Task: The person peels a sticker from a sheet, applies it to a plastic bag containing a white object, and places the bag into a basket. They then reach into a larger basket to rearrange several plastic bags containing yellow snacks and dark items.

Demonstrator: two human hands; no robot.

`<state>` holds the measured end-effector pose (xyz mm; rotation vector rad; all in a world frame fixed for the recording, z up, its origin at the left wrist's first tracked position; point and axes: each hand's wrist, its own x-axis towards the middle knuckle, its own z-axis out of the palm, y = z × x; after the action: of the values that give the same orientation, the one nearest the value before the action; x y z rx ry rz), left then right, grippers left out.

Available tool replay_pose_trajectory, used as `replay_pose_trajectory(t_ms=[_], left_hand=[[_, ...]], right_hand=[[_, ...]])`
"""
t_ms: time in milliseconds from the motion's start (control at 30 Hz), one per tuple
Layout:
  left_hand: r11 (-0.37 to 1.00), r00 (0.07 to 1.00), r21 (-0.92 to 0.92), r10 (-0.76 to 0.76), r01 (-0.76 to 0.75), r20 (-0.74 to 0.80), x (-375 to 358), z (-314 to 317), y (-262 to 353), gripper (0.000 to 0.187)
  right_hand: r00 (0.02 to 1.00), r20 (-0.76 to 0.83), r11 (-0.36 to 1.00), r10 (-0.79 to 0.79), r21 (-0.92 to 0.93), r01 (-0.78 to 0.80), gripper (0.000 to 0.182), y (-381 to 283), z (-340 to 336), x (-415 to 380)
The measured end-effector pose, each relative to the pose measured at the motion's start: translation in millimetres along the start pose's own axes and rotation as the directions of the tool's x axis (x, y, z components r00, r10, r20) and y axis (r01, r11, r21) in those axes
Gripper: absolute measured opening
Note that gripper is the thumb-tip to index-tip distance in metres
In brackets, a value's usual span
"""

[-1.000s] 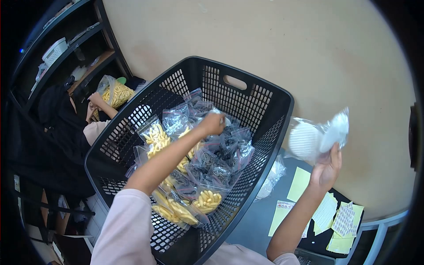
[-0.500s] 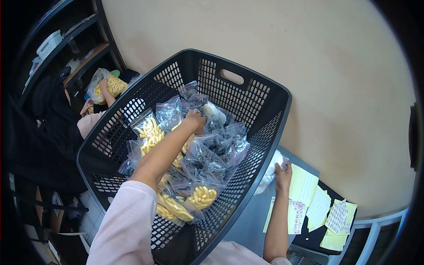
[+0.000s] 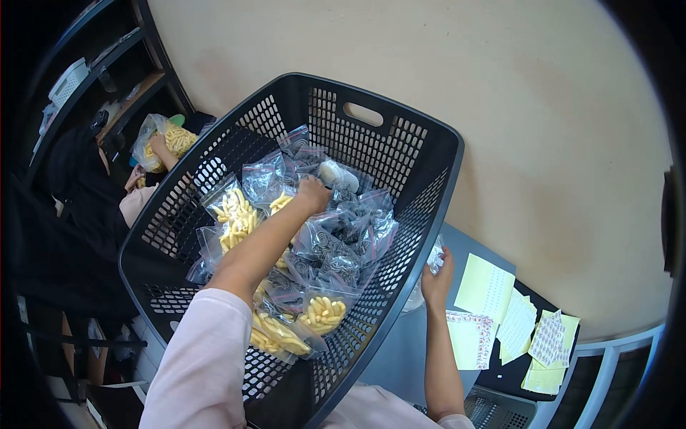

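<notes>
A large black plastic basket [image 3: 429, 136] with slotted walls holds several clear zip bags. Some bags contain dark grey coiled pieces [image 3: 336, 268], others yellow finger-shaped pieces [image 3: 323, 313]. My left hand [image 3: 314, 194] reaches down among the bags, just beside a pale rounded item [image 3: 336, 175] in plastic. Its fingers curl downward, and what they grip is hidden. Outside the basket's right wall, my right hand [image 3: 437, 280] is closed on a crumpled clear plastic bag [image 3: 436, 256]; the basket rim hides part of that bag.
Yellow and printed sheets [image 3: 482, 289] lie on the grey table [image 3: 404, 357] and a black surface at right. Below them sits a grey perforated crate [image 3: 504, 409]. At left, another person's hand [image 3: 161, 149] is at a bag of yellow pieces [image 3: 179, 139], near dark shelves [image 3: 136, 89].
My right hand has moved left and slightly down with the plastic bag, closer to the basket wall. My left hand stays among the bags. The view has shifted slightly.
</notes>
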<state>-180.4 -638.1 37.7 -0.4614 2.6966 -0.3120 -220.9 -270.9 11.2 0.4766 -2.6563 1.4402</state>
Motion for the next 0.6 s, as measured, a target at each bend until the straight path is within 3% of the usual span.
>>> replay_pose_trajectory(t_ms=[33,167,233,267,333,400,433,467,500,600], left_hand=[[1.000,0.995,0.019,-0.003,0.005,-0.097,0.2,3.8,-1.3,0.033],[0.999,0.987,-0.011,0.040,-0.042,-0.154,-6.4,-3.2,-13.9,0.026],[0.970,0.973,-0.239,-0.008,-0.049,-0.231,-9.0,-25.6,-29.5,0.021],[0.970,0.973,-0.239,-0.008,-0.049,-0.229,-5.6,-29.8,-39.7,0.021],[0.876,0.943,-0.458,-0.013,-0.150,-0.332,3.7,-37.7,-65.0,0.026],[0.816,0.884,-0.480,0.080,-0.324,-0.460,-6.7,-64.7,-84.6,0.025],[0.720,0.830,-0.540,0.089,-0.435,-0.550,-18.4,-81.7,-89.8,0.025],[0.602,0.885,-0.684,0.087,-0.412,-0.457,-35.2,-111.4,-90.9,0.025],[0.557,0.867,-0.691,0.113,-0.461,-0.486,-51.2,-136.8,-91.7,0.023],[0.258,0.744,-0.698,0.229,-0.669,-0.628,-70.4,-186.5,-94.2,0.022]], right_hand=[[1.000,-0.002,1.000,0.000,0.001,0.000,0.062,-3.3,-2.1,-0.9],[0.996,0.040,0.994,-0.085,-0.058,0.087,0.061,-19.1,-19.3,-0.1],[0.995,0.043,0.993,-0.089,-0.077,0.093,0.059,-25.9,-32.1,8.6],[0.996,0.028,0.993,-0.087,-0.076,0.089,0.057,-26.6,-39.5,15.4],[0.996,0.015,0.994,-0.084,-0.071,0.085,0.055,-45.7,-53.1,27.4],[0.997,-0.070,0.994,-0.012,0.106,0.019,0.049,-82.3,-74.1,39.4],[0.998,-0.068,0.994,-0.012,0.111,0.019,0.049,-92.9,-80.6,46.4],[0.992,-0.109,0.967,-0.066,0.238,0.090,0.046,-101.1,-87.3,53.8],[0.981,-0.157,0.919,-0.113,0.358,0.164,0.042,-111.9,-94.3,59.9],[0.963,-0.204,0.827,-0.174,0.500,0.256,0.040,-174.9,-112.2,62.2]])
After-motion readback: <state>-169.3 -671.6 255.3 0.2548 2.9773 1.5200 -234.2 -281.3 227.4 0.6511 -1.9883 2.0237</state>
